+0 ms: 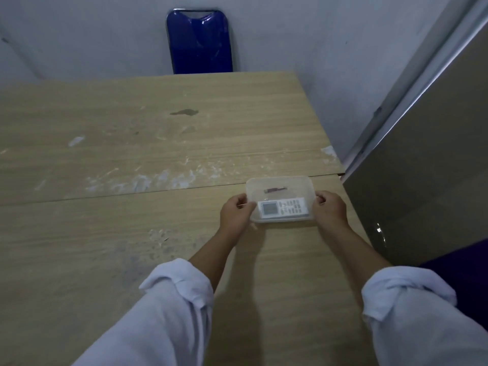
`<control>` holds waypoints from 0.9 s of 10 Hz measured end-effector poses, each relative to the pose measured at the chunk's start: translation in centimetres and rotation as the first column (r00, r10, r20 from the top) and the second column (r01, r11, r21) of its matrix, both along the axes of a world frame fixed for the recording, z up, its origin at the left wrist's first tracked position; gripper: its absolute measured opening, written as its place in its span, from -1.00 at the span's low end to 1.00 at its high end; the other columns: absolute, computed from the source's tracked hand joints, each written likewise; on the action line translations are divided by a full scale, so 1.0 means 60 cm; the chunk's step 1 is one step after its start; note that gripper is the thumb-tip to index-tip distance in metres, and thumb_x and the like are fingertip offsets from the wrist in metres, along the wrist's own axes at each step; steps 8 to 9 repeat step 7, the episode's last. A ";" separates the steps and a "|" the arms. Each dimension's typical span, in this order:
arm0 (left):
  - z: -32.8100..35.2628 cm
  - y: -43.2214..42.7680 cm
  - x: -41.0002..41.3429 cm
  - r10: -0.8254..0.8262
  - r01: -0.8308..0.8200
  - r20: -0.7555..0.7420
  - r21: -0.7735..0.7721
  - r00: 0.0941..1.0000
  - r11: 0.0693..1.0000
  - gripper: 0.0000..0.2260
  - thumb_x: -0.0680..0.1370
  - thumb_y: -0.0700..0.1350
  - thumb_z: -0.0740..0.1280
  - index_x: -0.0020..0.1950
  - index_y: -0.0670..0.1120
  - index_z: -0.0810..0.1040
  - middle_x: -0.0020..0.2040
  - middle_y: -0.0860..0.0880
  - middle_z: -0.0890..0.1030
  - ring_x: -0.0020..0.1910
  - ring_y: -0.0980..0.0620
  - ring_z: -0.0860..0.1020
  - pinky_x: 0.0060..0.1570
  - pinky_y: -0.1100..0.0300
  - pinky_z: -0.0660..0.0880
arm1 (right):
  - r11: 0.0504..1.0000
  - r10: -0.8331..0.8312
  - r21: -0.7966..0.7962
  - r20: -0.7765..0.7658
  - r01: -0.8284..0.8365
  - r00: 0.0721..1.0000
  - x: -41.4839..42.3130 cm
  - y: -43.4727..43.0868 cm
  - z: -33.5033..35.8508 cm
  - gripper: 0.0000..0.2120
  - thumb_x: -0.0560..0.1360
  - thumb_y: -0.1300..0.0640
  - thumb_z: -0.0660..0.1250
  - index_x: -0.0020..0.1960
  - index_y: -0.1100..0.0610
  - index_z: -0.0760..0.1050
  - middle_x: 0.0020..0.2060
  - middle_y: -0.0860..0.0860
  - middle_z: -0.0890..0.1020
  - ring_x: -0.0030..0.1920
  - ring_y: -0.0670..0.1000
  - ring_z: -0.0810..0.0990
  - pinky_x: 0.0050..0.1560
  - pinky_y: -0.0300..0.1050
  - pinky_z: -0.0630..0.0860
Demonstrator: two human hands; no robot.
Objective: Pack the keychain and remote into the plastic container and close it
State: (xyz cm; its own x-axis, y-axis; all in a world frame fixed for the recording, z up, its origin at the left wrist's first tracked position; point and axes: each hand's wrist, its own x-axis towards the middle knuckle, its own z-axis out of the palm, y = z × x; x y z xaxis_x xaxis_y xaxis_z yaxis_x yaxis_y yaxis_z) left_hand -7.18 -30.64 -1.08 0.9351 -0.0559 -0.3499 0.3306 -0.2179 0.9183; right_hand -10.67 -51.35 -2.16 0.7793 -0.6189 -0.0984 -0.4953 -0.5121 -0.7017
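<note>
A clear plastic container [303, 184] sits on the wooden table [132, 133] near its right edge. Through the plastic I see a white remote [284, 208] lying crosswise along the near side and a small dark keychain [275, 190] behind it. A translucent lid appears to lie on top of the box. My left hand [235, 214] grips the container's left end, fingers curled over the rim. My right hand [330, 210] grips its right end the same way. Both sleeves are white and rolled up.
A blue chair back [200, 42] stands beyond the table's far edge against the pale wall. A tall grey panel [427, 165] rises right beside the table's right edge, close to the container. A seam [132, 191] runs across the tabletop.
</note>
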 end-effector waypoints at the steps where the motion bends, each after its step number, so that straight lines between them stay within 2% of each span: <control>1: 0.000 -0.033 0.014 -0.003 0.003 -0.009 -0.007 1.000 1.000 -0.63 0.50 -0.21 0.35 0.29 -0.24 0.47 0.22 -0.18 0.58 0.06 0.00 0.55 0.14 0.11 0.50 | 1.000 0.015 0.009 -0.015 -0.015 1.000 0.017 -0.033 -0.006 -0.68 0.44 0.35 0.15 0.08 0.27 0.60 0.01 0.25 0.64 0.04 0.24 0.59 0.03 0.06 0.55; 2: -0.007 -0.052 0.022 -0.001 0.001 -0.011 -0.008 1.000 1.000 -0.65 0.49 -0.22 0.35 0.27 -0.25 0.49 0.21 -0.20 0.59 0.08 -0.04 0.57 0.11 0.13 0.50 | 0.999 0.018 0.038 -0.015 -0.017 1.000 0.033 -0.051 -0.013 -0.65 0.44 0.36 0.13 0.12 0.26 0.59 0.05 0.26 0.62 0.06 0.24 0.58 0.00 -0.04 0.50; 3: -0.010 -0.059 0.026 -0.004 0.004 -0.022 0.002 1.000 1.000 -0.65 0.49 -0.22 0.35 0.27 -0.25 0.50 0.21 -0.19 0.60 0.09 -0.05 0.58 0.12 0.14 0.49 | 0.998 0.013 0.064 -0.021 -0.012 1.000 0.041 -0.057 -0.013 -0.63 0.45 0.36 0.11 0.16 0.25 0.57 0.09 0.25 0.61 0.10 0.22 0.57 0.10 0.05 0.54; 4: -0.010 -0.058 0.028 -0.010 0.010 -0.030 0.012 1.000 1.000 -0.63 0.49 -0.21 0.35 0.28 -0.24 0.48 0.22 -0.20 0.59 0.08 -0.03 0.56 0.15 0.13 0.49 | 0.998 0.014 0.063 -0.024 -0.012 1.000 0.040 -0.058 -0.014 -0.64 0.45 0.37 0.13 0.14 0.26 0.58 0.07 0.24 0.62 0.08 0.21 0.58 0.05 0.00 0.53; 5: 0.001 -0.048 0.027 -0.080 0.081 -0.050 0.024 0.996 0.996 -0.60 0.50 -0.18 0.35 0.32 -0.22 0.45 0.27 -0.20 0.55 0.18 -0.08 0.55 0.26 0.02 0.48 | 0.998 0.031 0.054 -0.049 -0.028 0.998 0.033 -0.048 -0.003 -0.66 0.41 0.37 0.16 0.13 0.27 0.56 0.08 0.26 0.60 0.06 0.22 0.57 -0.03 -0.07 0.47; 6: 0.014 -0.031 0.023 -0.149 0.151 -0.031 0.064 0.988 0.987 -0.57 0.50 -0.13 0.34 0.36 -0.16 0.41 0.33 -0.14 0.49 0.25 -0.08 0.50 0.25 0.03 0.47 | 0.995 0.094 -0.024 -0.114 -0.098 0.989 0.022 -0.036 0.015 -0.58 0.46 0.27 0.24 0.32 0.23 0.40 0.26 0.27 0.43 0.23 0.23 0.44 0.15 -0.06 0.42; 7: 0.038 -0.010 0.019 -0.165 0.165 -0.002 0.095 0.986 0.982 -0.57 0.51 -0.11 0.33 0.36 -0.13 0.40 0.37 -0.15 0.45 0.28 -0.10 0.47 0.30 -0.08 0.45 | 0.980 0.174 -0.073 -0.153 -0.187 0.973 0.011 -0.009 0.042 -0.50 0.51 0.18 0.25 0.43 0.19 0.26 0.39 0.23 0.32 0.39 0.22 0.29 0.34 -0.01 0.32; 9: 0.038 -0.010 0.019 -0.165 0.165 -0.002 0.095 0.986 0.982 -0.57 0.51 -0.11 0.33 0.36 -0.13 0.40 0.37 -0.15 0.45 0.28 -0.10 0.47 0.30 -0.08 0.45 | 0.980 0.174 -0.073 -0.153 -0.187 0.973 0.011 -0.009 0.042 -0.50 0.51 0.18 0.25 0.43 0.19 0.26 0.39 0.23 0.32 0.39 0.22 0.29 0.34 -0.01 0.32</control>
